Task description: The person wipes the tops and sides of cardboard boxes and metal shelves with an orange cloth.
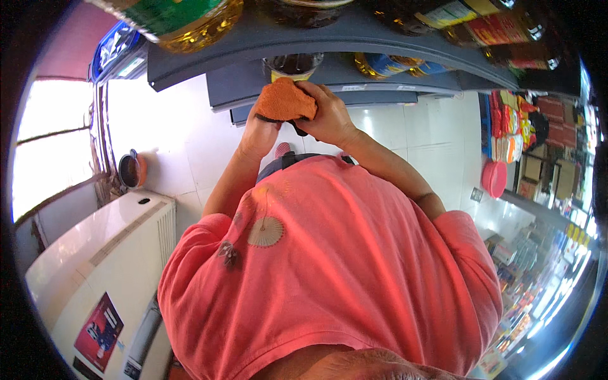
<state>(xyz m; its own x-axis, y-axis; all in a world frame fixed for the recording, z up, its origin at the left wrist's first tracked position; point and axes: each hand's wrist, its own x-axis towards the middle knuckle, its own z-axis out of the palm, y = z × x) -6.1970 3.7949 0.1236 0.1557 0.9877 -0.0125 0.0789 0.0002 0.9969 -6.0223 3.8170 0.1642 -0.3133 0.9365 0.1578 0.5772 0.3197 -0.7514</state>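
An orange cloth (287, 100) with a dark edge is bunched between my two hands, in front of the grey shelves. My left hand (262, 132) grips its left side from below. On the other side, the fingers and thumb of my right hand (330, 114) close on the cloth's right edge. Something dark shows under the cloth, too covered to identify. Just beyond the cloth is a bottle or jar (293, 66) with dark contents and a yellow band. Whether my fingers touch it I cannot tell.
Overhead, the upper shelf (332, 45) holds bottles of golden oil (204, 28) and dark liquid. More oil bottles (380, 64) stand on the lower shelf (380, 84). A white cabinet-like appliance (95, 247) is at left, near an orange-and-black bucket (133, 170). A red round tub (494, 179) sits right.
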